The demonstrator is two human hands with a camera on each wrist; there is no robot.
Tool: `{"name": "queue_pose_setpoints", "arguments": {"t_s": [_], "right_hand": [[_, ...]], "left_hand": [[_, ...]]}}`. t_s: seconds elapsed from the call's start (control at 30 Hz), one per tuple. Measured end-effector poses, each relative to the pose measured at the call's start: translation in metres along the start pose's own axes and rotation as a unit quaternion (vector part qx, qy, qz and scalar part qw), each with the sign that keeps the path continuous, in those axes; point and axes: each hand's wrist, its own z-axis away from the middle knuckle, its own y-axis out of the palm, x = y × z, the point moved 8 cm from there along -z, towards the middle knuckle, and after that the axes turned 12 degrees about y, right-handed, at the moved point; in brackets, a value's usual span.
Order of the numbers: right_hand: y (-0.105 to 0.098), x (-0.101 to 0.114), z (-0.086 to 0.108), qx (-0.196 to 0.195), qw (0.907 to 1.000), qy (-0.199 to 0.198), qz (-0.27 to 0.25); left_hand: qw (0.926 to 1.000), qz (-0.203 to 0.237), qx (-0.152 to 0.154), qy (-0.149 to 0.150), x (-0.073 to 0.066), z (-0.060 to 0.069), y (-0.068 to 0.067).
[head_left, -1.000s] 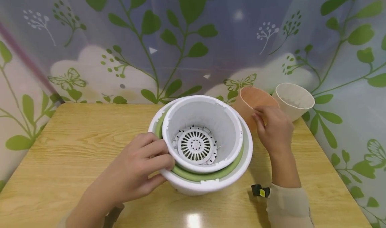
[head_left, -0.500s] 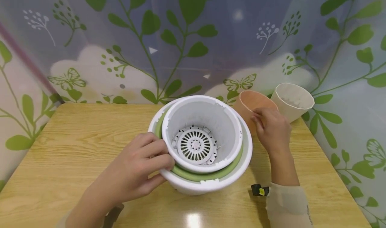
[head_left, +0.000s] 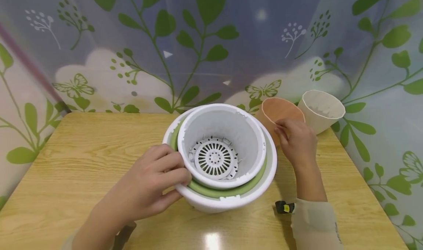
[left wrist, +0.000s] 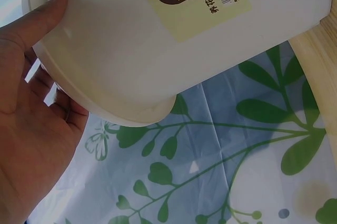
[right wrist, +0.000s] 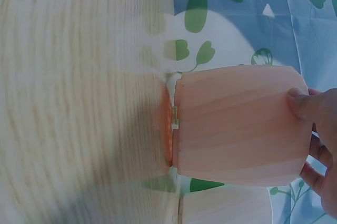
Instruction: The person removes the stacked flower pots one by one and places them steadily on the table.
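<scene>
Back right on the worktop [head_left: 99, 143], the right hand [head_left: 299, 141] pinches the orange pot [right wrist: 242, 124], slightly left of its place a second ago; the left hand [head_left: 155, 182] still grips the outer white pot [head_left: 211, 205].

1. White outer flowerpot [head_left: 228, 203]: smooth plastic with a soft sheen; a flat, paper-like printed label [left wrist: 192, 0] on its side.
2. Green flowerpot [head_left: 214, 193], nested inside it: smooth, satin plastic.
3. White inner flowerpot [head_left: 218, 127], innermost there: plastic, fairly matt inside, its base slotted.
4. Orange flowerpot [head_left: 267, 127], just right of the white outer flowerpot: matt plastic, lightly faceted.
5. Cream flowerpot [head_left: 320, 123], farther right: matt plastic, rim faceted.
6. Table [head_left: 99, 140] beneath: grained wood look, glossy.
7. Printed wall covering [head_left: 244, 40] behind: smooth, faintly shiny, creased.
8. Sleeve [head_left: 314, 220], right of it: matt cloth.
</scene>
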Motion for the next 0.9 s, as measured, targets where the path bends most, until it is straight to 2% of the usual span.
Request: {"name": "queue_pose_setpoints", "arguments": {"t_s": [0.23, 0.47, 0.9], "right_hand": [[0.006, -0.004, -0.002, 0.012, 0.9999, 0.000, 0.008], [0.011, -0.005, -0.005, 0.000, 0.9999, -0.015, 0.003], [0.015, -0.015, -0.012, -0.002, 0.9999, -0.009, 0.006]], "left_hand": [[1.0000, 0.000, 0.000, 0.000, 0.000, -0.001, 0.001], [1.0000, -0.002, 0.002, -0.003, -0.001, 0.000, 0.000], [1.0000, 0.001, -0.004, -0.001, -0.001, 0.000, 0.000]]}}
